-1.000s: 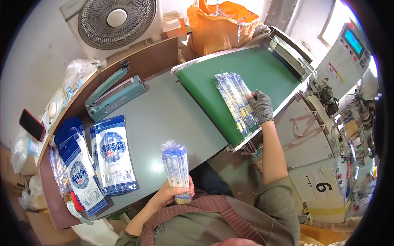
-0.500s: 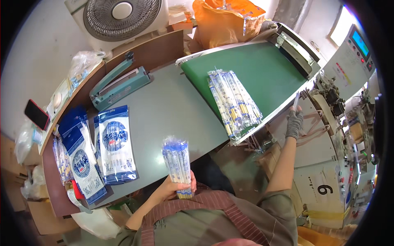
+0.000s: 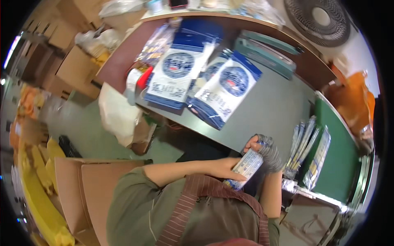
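Note:
Both hands hold one clear pack of slim white-and-blue items (image 3: 248, 165) close to my chest, at the near edge of the grey table (image 3: 271, 110). My left hand (image 3: 227, 168), bare, grips its lower part. Wearing a grey glove, my right hand (image 3: 269, 154) wraps the pack's upper end. Similar clear packs (image 3: 308, 151) lie to the right on a green conveyor belt (image 3: 337, 172).
Blue-and-white printed bags (image 3: 225, 88) lie stacked on the table, with a teal heat sealer (image 3: 266, 48) and a fan (image 3: 321, 18) behind them. An orange bag (image 3: 356, 100) sits at far right. A white plastic sack (image 3: 119, 114), cardboard boxes (image 3: 78, 180) and yellow items (image 3: 39, 184) are on the left.
My right hand left the packs on the green belt and came back onto the pack held by my left hand. The view swung round toward the left.

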### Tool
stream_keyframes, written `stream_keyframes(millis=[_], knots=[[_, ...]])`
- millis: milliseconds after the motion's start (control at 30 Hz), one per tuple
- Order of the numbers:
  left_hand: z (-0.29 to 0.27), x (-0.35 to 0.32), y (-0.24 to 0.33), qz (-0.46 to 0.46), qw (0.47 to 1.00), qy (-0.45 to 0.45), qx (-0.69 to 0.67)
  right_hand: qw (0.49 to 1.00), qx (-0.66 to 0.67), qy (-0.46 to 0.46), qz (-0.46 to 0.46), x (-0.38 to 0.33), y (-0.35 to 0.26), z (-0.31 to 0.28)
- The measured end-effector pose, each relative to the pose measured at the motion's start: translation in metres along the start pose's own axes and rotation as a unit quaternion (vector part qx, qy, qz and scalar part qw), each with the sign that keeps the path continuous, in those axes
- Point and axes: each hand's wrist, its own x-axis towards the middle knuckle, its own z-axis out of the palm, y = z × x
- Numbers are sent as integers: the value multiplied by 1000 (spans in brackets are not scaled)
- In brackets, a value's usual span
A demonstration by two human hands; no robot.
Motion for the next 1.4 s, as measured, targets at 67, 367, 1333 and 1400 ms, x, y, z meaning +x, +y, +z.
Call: stream_keyframes(millis=[67,367,1333,1400], knots=[[-19,-41,24,126,918,221,305,992,92,89,7,13,13,10],[-195,-180,75,148,455,412,775,995,23,99,6,49,4,38],[-68,82,18,128,880,114,442,951,-77,243,-176,-2,19,32],[-70,81,32,67,918,124,371,939,-87,275,-186,0,39,18]])
